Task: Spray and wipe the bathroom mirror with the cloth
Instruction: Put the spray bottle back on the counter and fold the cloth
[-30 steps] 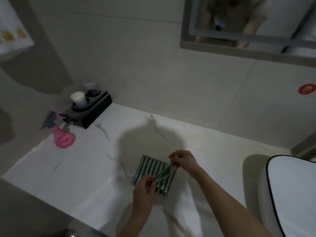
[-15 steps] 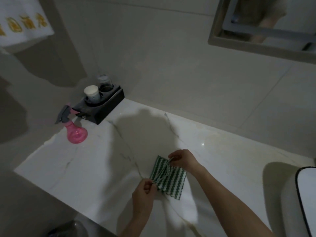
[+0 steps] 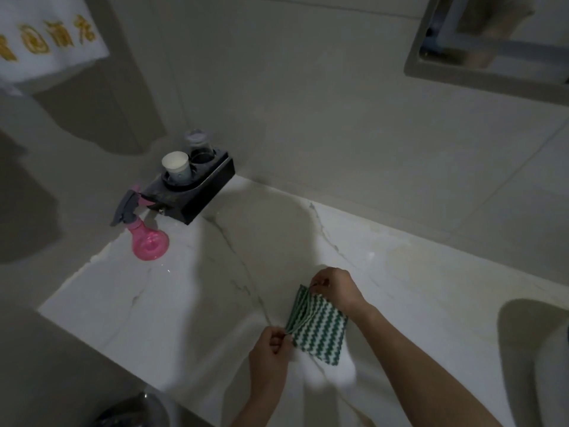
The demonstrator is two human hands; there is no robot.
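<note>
Left hand (image 3: pixel 271 349) and right hand (image 3: pixel 334 289) are each seen pinching a corner of the cloth (image 3: pixel 318 329), which is held folded on the counter (image 3: pixel 191 303). The bottle (image 3: pixel 144 235) stands upright, well apart to the far left, nearer the left hand. The mirror (image 3: pixel 492 41) is mounted on the wall, upper right.

Cloth (image 3: pixel 320 326): green-and-white zigzag stripes. Spray bottle (image 3: pixel 150 244): translucent pink body, grey trigger head with a pink lever. Worktop (image 3: pixel 172 303): white marble look, thin grey veins. Holder (image 3: pixel 197 192): black; white cup (image 3: pixel 176 167) and a clear dark glass (image 3: pixel 199 146) in it. Towel (image 3: pixel 46 38): white with gold embroidered characters. Wall tiles (image 3: pixel 308 103): plain pale beige-grey. Mirror (image 3: pixel 498 35) frame: grey.
</note>
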